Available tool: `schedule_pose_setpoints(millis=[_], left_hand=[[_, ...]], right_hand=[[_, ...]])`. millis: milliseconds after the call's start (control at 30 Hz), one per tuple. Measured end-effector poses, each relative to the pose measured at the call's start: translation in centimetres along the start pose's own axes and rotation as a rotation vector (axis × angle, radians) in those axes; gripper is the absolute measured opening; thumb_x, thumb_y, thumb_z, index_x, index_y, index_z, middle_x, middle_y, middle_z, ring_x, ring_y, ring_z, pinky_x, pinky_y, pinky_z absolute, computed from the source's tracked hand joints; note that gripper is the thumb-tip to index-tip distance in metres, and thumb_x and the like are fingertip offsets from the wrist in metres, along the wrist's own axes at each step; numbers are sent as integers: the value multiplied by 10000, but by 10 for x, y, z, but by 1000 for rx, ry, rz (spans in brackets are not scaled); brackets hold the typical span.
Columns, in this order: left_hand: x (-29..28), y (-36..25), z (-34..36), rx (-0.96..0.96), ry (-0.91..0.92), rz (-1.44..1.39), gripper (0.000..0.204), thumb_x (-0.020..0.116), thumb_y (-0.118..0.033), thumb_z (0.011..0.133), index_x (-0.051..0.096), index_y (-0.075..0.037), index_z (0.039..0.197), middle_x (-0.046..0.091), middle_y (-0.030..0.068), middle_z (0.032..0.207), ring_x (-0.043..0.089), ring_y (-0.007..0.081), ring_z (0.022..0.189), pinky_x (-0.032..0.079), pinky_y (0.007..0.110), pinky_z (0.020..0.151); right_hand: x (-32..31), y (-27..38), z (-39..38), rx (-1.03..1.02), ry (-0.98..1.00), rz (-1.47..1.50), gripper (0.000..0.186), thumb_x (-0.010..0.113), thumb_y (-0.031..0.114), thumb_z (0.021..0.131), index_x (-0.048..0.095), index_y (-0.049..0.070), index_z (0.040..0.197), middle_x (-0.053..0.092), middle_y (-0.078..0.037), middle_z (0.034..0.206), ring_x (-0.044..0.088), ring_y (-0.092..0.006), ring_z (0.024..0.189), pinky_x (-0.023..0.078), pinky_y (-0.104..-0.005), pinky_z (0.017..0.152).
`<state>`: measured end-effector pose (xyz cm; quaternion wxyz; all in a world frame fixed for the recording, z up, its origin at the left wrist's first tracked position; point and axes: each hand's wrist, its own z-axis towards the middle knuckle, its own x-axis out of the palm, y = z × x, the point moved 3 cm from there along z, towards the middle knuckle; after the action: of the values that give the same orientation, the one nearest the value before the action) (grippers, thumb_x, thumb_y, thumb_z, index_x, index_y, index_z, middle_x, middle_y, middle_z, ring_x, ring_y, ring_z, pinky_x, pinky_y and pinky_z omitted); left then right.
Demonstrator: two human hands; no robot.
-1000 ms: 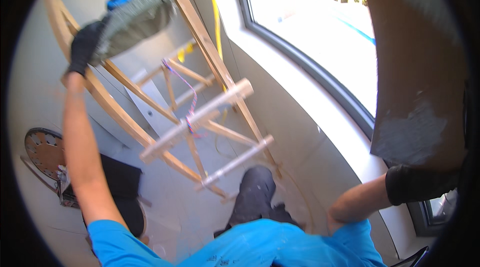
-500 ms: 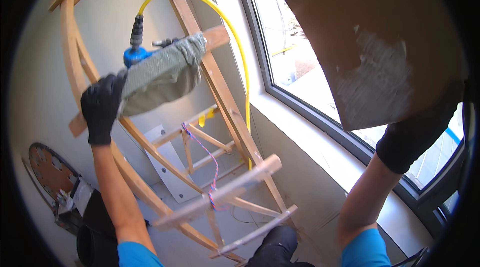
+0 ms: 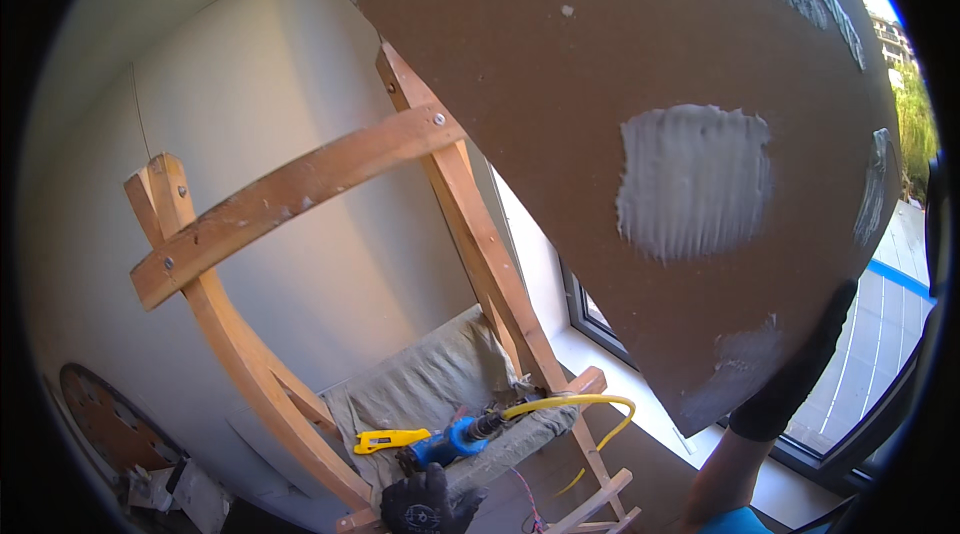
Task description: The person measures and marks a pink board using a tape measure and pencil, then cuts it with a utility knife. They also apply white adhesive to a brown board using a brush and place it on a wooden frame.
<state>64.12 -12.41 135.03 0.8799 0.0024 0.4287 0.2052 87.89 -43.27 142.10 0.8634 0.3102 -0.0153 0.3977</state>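
Note:
My black-gloved right hand (image 3: pixel 795 394) is raised at the lower right edge of a large brown board (image 3: pixel 520 144) and holds it up; its fingers are hidden behind the board. White paste with combed ridges forms a patch (image 3: pixel 695 179) on the board face, with more smears near its edges. Low in the middle, my gloved left hand (image 3: pixel 425 506) curls over the near edge of a ladder step draped with a grey-green cloth (image 3: pixel 425 369). Just beyond its fingers lies a blue air tool (image 3: pixel 445 444) with a yellow hose (image 3: pixel 570 400). A yellow-handled utility knife (image 3: pixel 390 441) rests beside the tool.
The wooden stepladder (image 3: pixel 300 189) stands before a pale wall, its top crosspiece rising ahead of me. A dark-framed window (image 3: pixel 590 319) with a white sill lies to the right. A round brown perforated disc (image 3: pixel 110 419) and clutter are at lower left.
The view has tilted upward. The board now fills much of the upper right, showing more paste patches. My left hand stays at the cloth-covered step, now lower in the picture, and the utility knife shows.

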Motion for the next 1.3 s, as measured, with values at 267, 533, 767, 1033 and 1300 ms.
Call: schedule_pose_setpoints(millis=[267, 533, 767, 1033, 1300], left_hand=[[-21, 2, 11, -71, 115, -106, 627, 615, -481, 844, 543, 7, 1231, 588, 151, 917, 575, 306, 791, 438, 435, 693], [-40, 10, 19, -78, 335, -179, 585, 653, -487, 826, 576, -30, 1182, 610, 149, 953, 596, 305, 866, 450, 442, 774], [2, 36, 25, 118, 569, -351, 570, 683, -533, 809, 624, -74, 1141, 633, 148, 986, 618, 299, 977, 457, 439, 887], [15, 50, 47, 372, 221, -514, 639, 722, -541, 756, 594, -111, 1210, 649, 165, 1084, 632, 333, 980, 468, 491, 869], [-17, 67, 35, 309, 292, -494, 580, 726, -492, 790, 594, -67, 1164, 671, 147, 907, 646, 295, 898, 507, 411, 785]], right_hand=[[92, 88, 59, 803, -68, 1228, 492, 433, 350, 1027, 458, 6, 1378, 576, -109, 1270, 538, -184, 1170, 406, -319, 1024], [155, 153, 104, 973, 284, 1722, 362, 436, 216, 1012, 537, -28, 1259, 603, -141, 1187, 599, -200, 1100, 471, -335, 990], [223, 202, 149, 816, 334, 1573, 355, 474, 229, 986, 556, -22, 1223, 602, -137, 1180, 573, -224, 1107, 437, -321, 987], [287, 254, 168, 885, 520, 1677, 248, 551, 231, 943, 591, 23, 1071, 624, -111, 999, 609, -236, 948, 485, -344, 890], [350, 273, 146, 712, 569, 1557, 212, 598, 147, 873, 557, 4, 1024, 598, -132, 997, 595, -258, 944, 487, -349, 892]])
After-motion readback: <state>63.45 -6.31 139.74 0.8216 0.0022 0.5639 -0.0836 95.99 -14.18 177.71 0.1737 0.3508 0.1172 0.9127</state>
